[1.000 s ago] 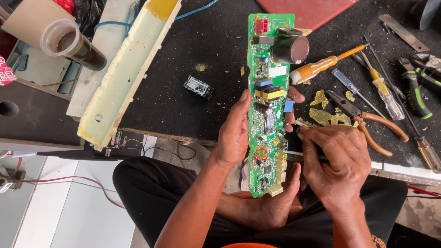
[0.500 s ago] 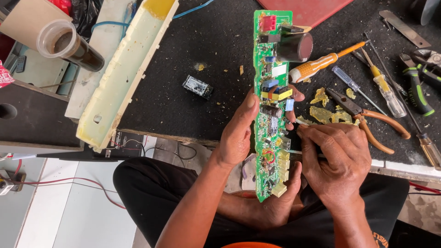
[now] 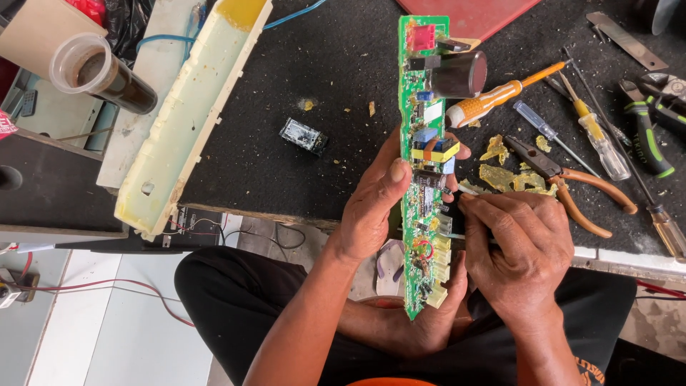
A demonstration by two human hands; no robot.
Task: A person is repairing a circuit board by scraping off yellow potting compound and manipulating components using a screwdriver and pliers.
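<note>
Here the left hand [image 3: 371,207] is curled around a long green circuit board [image 3: 423,171], thumb pressed on its left edge, holding it upright over the workbench's near edge. The right hand [image 3: 518,250] is closed, fingers pinching a thin tool whose tip touches the board's lower part. At the bench's far left corner lies a clear plastic cup [image 3: 100,71] holding dark liquid.

1. A red package edge [image 3: 7,126] with pale lettering pokes in at the far left border, beside the grey tray; only a sliver shows.
2. A small white rectangular label [image 3: 433,113] sits on the green circuit board [image 3: 414,93], just below the dark cylindrical capacitor (its print is too small to tell).
3. No screens or signs appear.
</note>
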